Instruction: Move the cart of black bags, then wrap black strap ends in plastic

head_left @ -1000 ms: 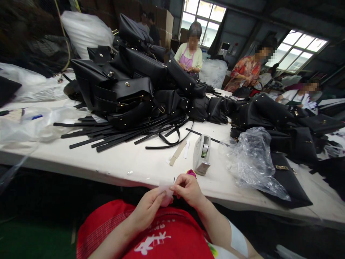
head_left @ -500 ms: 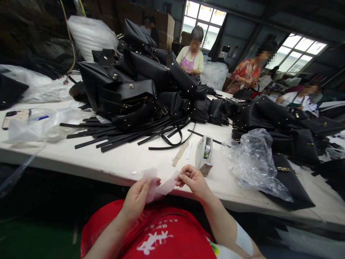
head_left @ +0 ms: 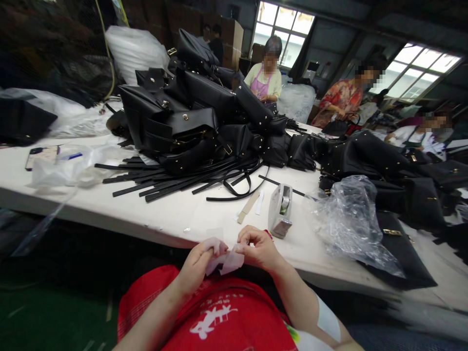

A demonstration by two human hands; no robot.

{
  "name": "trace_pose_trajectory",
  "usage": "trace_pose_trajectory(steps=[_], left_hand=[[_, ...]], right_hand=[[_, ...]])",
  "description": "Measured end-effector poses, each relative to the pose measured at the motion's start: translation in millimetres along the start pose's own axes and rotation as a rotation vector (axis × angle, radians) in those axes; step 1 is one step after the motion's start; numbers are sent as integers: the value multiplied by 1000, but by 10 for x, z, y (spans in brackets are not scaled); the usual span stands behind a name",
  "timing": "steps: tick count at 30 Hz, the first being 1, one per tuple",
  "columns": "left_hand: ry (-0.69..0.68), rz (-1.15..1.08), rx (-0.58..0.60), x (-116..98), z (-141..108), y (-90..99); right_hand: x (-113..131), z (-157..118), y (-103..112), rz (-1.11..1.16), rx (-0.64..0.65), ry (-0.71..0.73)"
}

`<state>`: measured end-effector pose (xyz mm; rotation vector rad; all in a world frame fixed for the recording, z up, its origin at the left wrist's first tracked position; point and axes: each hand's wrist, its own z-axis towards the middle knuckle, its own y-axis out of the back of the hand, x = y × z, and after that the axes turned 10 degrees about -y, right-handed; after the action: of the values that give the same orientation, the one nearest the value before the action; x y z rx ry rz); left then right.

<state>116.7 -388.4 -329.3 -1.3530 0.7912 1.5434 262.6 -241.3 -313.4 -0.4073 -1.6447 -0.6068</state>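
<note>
Thin, translucent white tissue paper (head_left: 233, 262) is held between my hands, over the front edge of the table and above my red apron. My left hand (head_left: 199, 263) is closed on its left part, thumb on top. With thumb and fingertips, my right hand (head_left: 258, 247) pinches the right part. The paper looks crumpled between them; whether it is one sheet or two I cannot tell. Just beyond my right hand stands a grey tape dispenser (head_left: 281, 210). A beige card strip (head_left: 248, 206) and a narrow white strip (head_left: 260, 202) lie left of it.
Black handbags (head_left: 168, 126) are heaped across the table, with black straps (head_left: 164, 183) in front. At right, a clear plastic bag (head_left: 353, 219) partly covers a black bag (head_left: 405, 253). A phone (head_left: 40, 157) and a blue pen (head_left: 75, 156) lie left. Several people work beyond.
My hands have come closer together, and the tissue paper between them is more bunched up. My right wrist has turned, showing a red band. The view has shifted slightly left.
</note>
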Motion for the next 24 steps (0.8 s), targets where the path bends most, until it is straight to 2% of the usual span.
trace_pose_trajectory(steps=[2, 3, 6, 9, 11, 13, 15, 17, 18, 20, 24], left_hand=[[0, 76, 13, 28, -13, -33], [7, 116, 14, 40, -23, -50], [-10, 167, 45, 41, -50, -101], [-101, 157, 150, -9, -59, -134], [-136, 223, 182, -40, -55, -121], [-154, 355, 87, -49, -52, -68], [-182, 493, -98, -44, -47, 14], [-197, 575, -245, -42, -35, 84], [-192, 587, -273, -47, -22, 101], [-139, 573, -245, -68, 16, 83], [-75, 505, -45, -103, 103, -61]], right_hand=[[43, 1, -28, -36, 74, 77], [56, 1, -51, -37, 104, 71], [38, 9, -146, 44, 145, -59], [-48, 33, -233, 180, 115, -160], [-98, 55, -251, 218, 34, -144], [-111, 74, -230, 205, -85, -75], [-84, 85, -184, 159, -204, 4], [-33, 88, -144, 91, -277, 85], [-6, 88, -134, 62, -290, 119], [38, 87, -143, 23, -281, 161], [71, 82, -227, -21, -242, 193]])
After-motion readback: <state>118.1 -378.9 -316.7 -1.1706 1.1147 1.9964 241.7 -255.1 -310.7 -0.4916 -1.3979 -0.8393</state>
